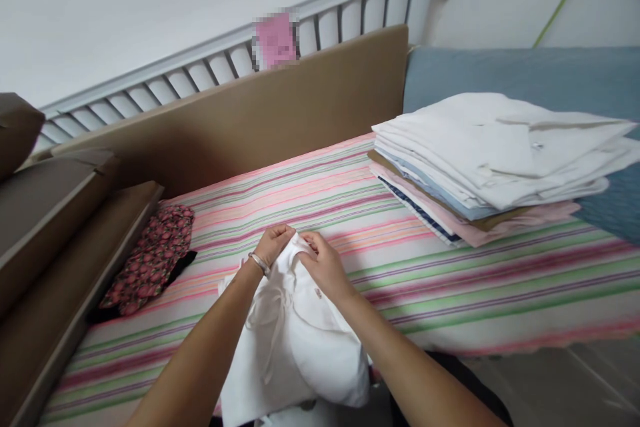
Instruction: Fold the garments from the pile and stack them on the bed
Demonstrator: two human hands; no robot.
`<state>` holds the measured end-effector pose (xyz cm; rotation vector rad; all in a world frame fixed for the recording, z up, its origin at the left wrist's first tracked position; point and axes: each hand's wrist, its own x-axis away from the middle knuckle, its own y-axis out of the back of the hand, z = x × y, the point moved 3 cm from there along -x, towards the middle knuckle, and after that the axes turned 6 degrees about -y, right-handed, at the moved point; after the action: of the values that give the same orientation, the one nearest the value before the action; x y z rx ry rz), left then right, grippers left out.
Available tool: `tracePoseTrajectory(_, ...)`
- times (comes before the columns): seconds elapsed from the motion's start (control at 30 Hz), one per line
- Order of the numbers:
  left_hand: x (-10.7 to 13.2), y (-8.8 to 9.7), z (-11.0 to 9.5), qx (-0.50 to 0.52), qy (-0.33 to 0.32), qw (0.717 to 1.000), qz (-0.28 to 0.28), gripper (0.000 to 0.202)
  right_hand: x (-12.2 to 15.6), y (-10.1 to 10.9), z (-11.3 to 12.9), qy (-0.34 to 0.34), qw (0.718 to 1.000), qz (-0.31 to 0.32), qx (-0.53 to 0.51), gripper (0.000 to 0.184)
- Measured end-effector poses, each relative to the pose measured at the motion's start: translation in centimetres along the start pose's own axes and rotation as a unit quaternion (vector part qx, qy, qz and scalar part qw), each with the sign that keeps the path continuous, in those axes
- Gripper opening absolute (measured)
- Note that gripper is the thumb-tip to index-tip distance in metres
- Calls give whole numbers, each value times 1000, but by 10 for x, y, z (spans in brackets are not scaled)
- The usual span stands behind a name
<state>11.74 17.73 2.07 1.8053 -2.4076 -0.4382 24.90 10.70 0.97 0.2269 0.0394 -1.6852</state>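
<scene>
A white garment (320, 347) with thin drawstrings and a small label hangs over the near edge of the striped cloth (300, 193). My left hand (274, 245), with a bracelet at its wrist, pinches the garment's top edge. Just to its right, my right hand (324, 261) grips the same edge, fingers closed on the fabric. The two hands are close together, and the cloth between them is bunched. The lower part of the garment drapes down between my forearms.
A stack of folded clothes (480, 153), mostly white on top, sits to the right. At left lie a floral-patterned garment (155, 253) and cardboard boxes (60, 213). Behind stands a brown board (300, 107) before a white slatted radiator (215, 70). A blue surface (450, 73) is at the back right.
</scene>
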Motion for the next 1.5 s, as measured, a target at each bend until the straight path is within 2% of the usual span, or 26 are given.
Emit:
tracePoseTrajectory(0.1,-3,5,-3,-20,-21,999,-43,42,-5,-3,-12,-93,993,28,-72,42)
tracePoseTrajectory(0.2,7,21,-14,-62,-63,987,-135,32,-9,-5,-21,-127,983,44,-126,45)
tracePoseTrajectory(0.27,23,30,-21,-111,-99,974,-173,27,-10,-5,-23,-135,980,40,-142,46)
tracePoseTrajectory(0.3,31,33,-23,-138,-116,969,-169,25,-9,-5,-23,-137,979,35,-145,46)
tracePoseTrajectory(0.37,46,31,-21,-179,-133,968,-117,26,-9,-4,-22,-136,980,22,-144,46)
tracePoseTrajectory(0.47,58,23,-7,-170,-92,980,-37,33,-7,-3,-17,-124,978,21,-163,45)
tracePoseTrajectory(0.57,56,17,4,-139,-57,988,-20,40,-6,-1,-11,-116,968,38,-218,46)
tracePoseTrajectory(0.73,46,14,1,-157,-58,986,7,34,-9,-1,-13,-133,948,64,-283,50)
tracePoseTrajectory(0.83,39,13,5,-212,-41,976,18,35,-13,0,-27,-136,972,41,-188,47)
tracePoseTrajectory(0.93,33,8,16,-259,-32,965,23,30,-14,6,-34,-125,992,-24,8,45)
tracePoseTrajectory(1.03,28,1,22,-314,-23,949,4,25,-7,10,-18,8,982,-57,179,46)
tracePoseTrajectory(1.1,30,-1,20,-344,-18,939,-24,27,0,6,-6,98,961,-9,258,45)
tracePoseTrajectory(1.13,34,-2,18,-362,-22,931,-41,29,2,3,-4,114,949,28,291,44)
tracePoseTrajectory(1.23,55,-5,8,-431,-83,897,-55,36,5,-3,-15,68,915,106,384,41)
tracePoseTrajectory(1.33,84,-20,10,-478,-140,867,24,47,2,-5,-36,22,891,119,437,42)
tracePoseTrajectory(1.43,100,-36,21,-483,-99,863,113,60,-3,-5,-48,16,887,118,446,44)
tracePoseTrajectory(1.5,102,-40,24,-472,-61,868,141,62,-4,-3,-48,13,897,113,428,42)
